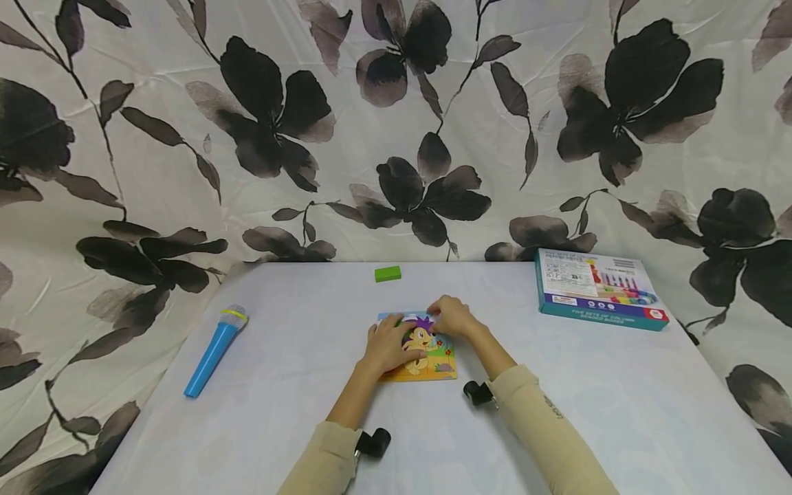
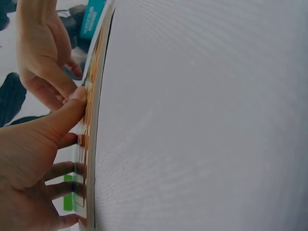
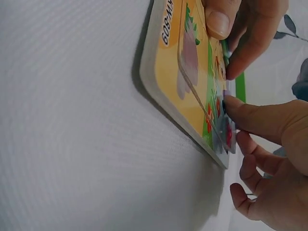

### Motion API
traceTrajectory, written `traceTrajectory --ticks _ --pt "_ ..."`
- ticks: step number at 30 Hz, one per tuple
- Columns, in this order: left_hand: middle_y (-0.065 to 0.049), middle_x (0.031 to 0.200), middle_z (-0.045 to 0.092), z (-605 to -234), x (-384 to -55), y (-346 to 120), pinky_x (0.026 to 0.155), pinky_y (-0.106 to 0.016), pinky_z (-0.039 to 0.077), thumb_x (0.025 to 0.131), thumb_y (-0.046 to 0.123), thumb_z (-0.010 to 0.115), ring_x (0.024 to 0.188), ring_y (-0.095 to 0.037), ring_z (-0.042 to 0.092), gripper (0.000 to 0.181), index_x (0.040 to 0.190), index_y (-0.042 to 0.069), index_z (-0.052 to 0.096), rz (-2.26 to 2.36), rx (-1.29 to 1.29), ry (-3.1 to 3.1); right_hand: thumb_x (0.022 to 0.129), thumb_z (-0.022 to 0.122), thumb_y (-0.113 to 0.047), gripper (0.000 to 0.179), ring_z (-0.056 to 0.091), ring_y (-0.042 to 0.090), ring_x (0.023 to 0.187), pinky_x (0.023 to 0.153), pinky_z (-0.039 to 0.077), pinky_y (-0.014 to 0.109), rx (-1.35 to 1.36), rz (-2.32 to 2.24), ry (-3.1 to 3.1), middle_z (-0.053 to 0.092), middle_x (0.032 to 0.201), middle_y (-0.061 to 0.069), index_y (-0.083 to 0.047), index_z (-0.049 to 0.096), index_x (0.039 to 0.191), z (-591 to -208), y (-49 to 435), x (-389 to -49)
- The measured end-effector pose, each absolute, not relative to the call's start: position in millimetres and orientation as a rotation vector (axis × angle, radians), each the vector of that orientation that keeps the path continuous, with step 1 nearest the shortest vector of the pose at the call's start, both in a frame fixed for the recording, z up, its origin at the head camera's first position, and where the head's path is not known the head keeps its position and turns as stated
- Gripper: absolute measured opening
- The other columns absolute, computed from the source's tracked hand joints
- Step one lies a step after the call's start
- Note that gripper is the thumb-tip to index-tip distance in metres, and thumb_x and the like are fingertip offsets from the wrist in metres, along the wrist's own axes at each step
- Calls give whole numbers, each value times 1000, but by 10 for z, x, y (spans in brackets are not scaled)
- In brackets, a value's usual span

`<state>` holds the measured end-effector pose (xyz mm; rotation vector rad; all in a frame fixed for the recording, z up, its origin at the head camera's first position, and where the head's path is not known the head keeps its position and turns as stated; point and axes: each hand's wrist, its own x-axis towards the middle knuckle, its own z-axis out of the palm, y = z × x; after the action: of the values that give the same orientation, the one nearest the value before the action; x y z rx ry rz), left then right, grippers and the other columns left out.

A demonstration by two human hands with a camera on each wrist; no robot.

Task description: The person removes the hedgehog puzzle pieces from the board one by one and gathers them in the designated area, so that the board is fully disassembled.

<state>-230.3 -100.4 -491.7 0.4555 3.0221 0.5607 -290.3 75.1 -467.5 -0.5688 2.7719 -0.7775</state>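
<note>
A jigsaw puzzle board (image 1: 447,375) with a cartoon hedgehog picture lies flat on the table, its thick edge showing in both wrist views. The left hand (image 1: 390,346) rests across the board's left part, fingers spread and thumb pressing on the picture. At the upper right corner, the right hand (image 1: 456,317) pinches a puzzle piece (image 3: 230,137) between thumb and index finger. In the right wrist view that piece's corner stands slightly raised above the board. The right hand's other fingers curl loosely off the board's edge. Both hands hide part of the picture.
A green block (image 1: 388,274) lies behind the board. To the left is a blue toy microphone (image 1: 213,357), and a flat toy box (image 1: 600,289) lies at the back right. A floral cloth (image 1: 346,137) hangs behind the white table (image 1: 297,330).
</note>
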Motion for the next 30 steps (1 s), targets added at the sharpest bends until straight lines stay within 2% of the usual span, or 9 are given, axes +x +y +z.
traceTrajectory --ticks 10,13,20,24,30 --pt "-16 141 43 -4925 -2304 -992 104 -62 25 78 52 69 131 -35 37 66 131 15 56 570 460 3027 73 80 -14 35 54 29 99 89 43 50 -569 -833 2765 62 102 12 -3 69 105 -4689 783 -2936" --pt "-16 141 44 -4917 -2294 -995 104 -62 25 78 52 69 131 -35 37 66 131 14 56 580 453 3028 76 76 -9 30 55 28 96 88 46 46 -616 -869 2756 60 102 14 -2 68 104 -4694 802 -2918" --pt "-15 141 44 -4907 -2295 -1004 104 -62 25 78 53 69 131 -35 37 67 131 15 56 579 447 3032 84 64 -1 20 56 21 82 75 49 35 -672 -1012 2722 63 100 16 -3 66 104 -4688 841 -2893" --pt "-16 141 44 -4908 -2297 -1008 104 -62 25 77 53 69 131 -35 37 67 130 15 57 585 445 3029 86 60 1 17 55 19 77 71 48 32 -698 -1145 2686 65 92 13 -2 66 102 -4693 873 -2877" --pt "-15 142 43 -4914 -2298 -1000 105 -62 24 77 53 69 131 -35 37 67 131 16 56 578 427 3021 87 60 1 17 56 18 78 75 50 34 -701 -1346 2666 66 99 14 0 67 103 -4696 969 -2846"
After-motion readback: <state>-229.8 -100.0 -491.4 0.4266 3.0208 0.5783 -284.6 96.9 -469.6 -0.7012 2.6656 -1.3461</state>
